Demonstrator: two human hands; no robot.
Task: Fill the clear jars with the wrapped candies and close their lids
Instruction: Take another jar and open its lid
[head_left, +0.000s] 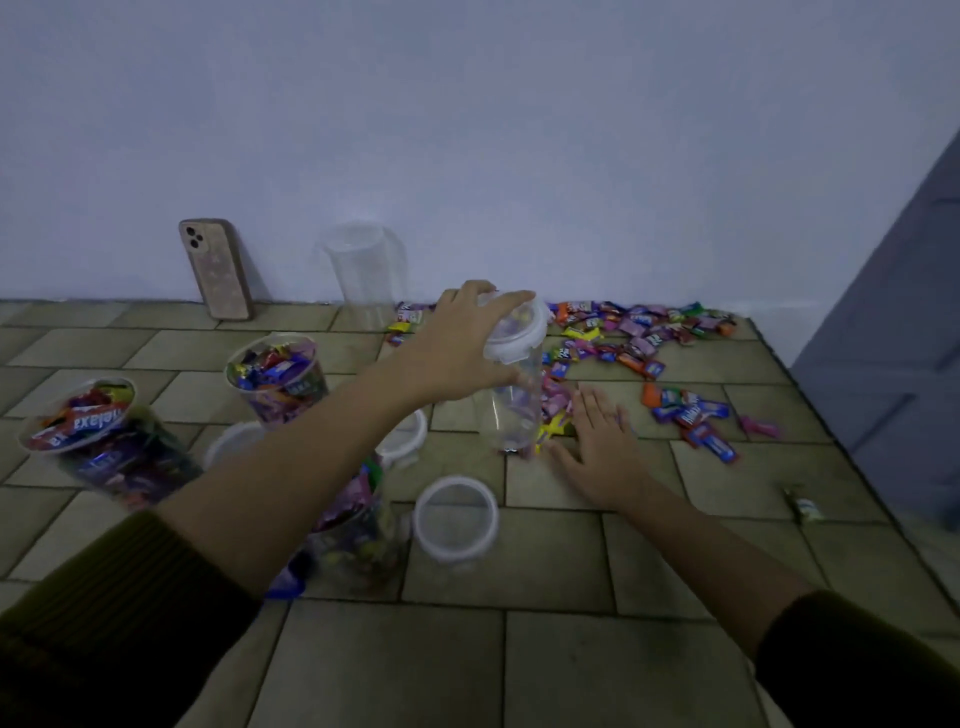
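Head view. The clear jar (511, 415) stands on the desk (571, 649) with little or nothing in it, and its lid (519, 332) is set on top. The left hand (462, 343) is curled over the lid and rim, holding the jar. The right hand (597, 447) is laid flat with straight fingers just beside the jar's base, among loose candies (639, 338). The jar is judged light, stiff and smooth-walled, so it is easily tipped. It is best gripped around the body, since the lid's seating cannot be confirmed. The candies are judged light and slick and are best scooped by the handful.
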